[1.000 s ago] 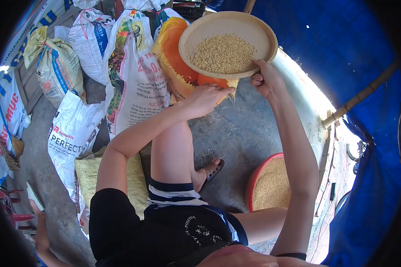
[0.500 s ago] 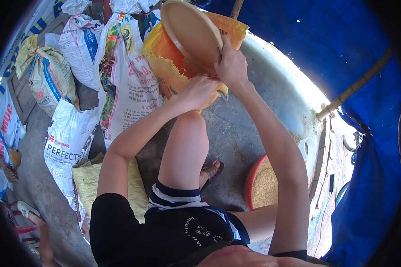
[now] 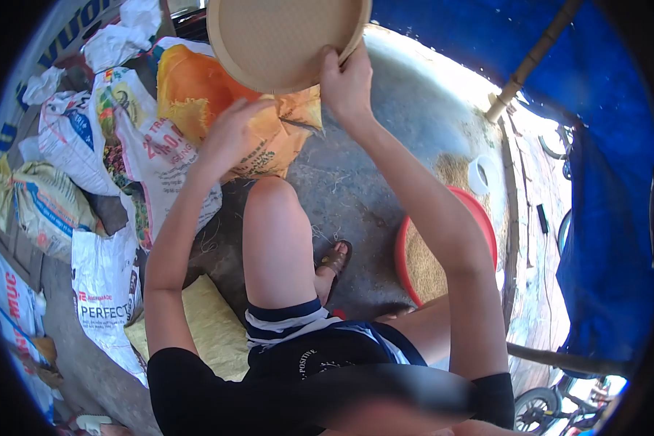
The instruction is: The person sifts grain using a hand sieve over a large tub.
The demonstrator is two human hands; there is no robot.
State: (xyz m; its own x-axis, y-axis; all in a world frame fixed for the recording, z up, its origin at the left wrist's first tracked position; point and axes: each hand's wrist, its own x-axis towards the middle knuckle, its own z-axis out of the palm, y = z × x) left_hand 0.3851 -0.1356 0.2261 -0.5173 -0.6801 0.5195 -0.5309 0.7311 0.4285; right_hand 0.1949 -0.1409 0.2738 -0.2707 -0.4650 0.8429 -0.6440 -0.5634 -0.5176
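My right hand grips the rim of a round woven bamboo tray, held tilted above an orange-yellow sack; the tray's face shows no grain. My left hand rests on the sack's open edge, fingers curled over the fabric. My bare knee is raised just below the sack. A red basin filled with unhusked rice sits on the ground to the right, partly hidden by my right forearm.
Several printed white feed sacks lean at the left, one marked PERFECT. A yellow sack lies under me. A white cup and loose grain lie beyond the basin. Blue tarpaulin and a bamboo pole bound the right.
The tray held grain and was level; my right hand tipped it over the orange sack and it now shows empty. My left hand shifted along the sack's mouth. The view swung right.
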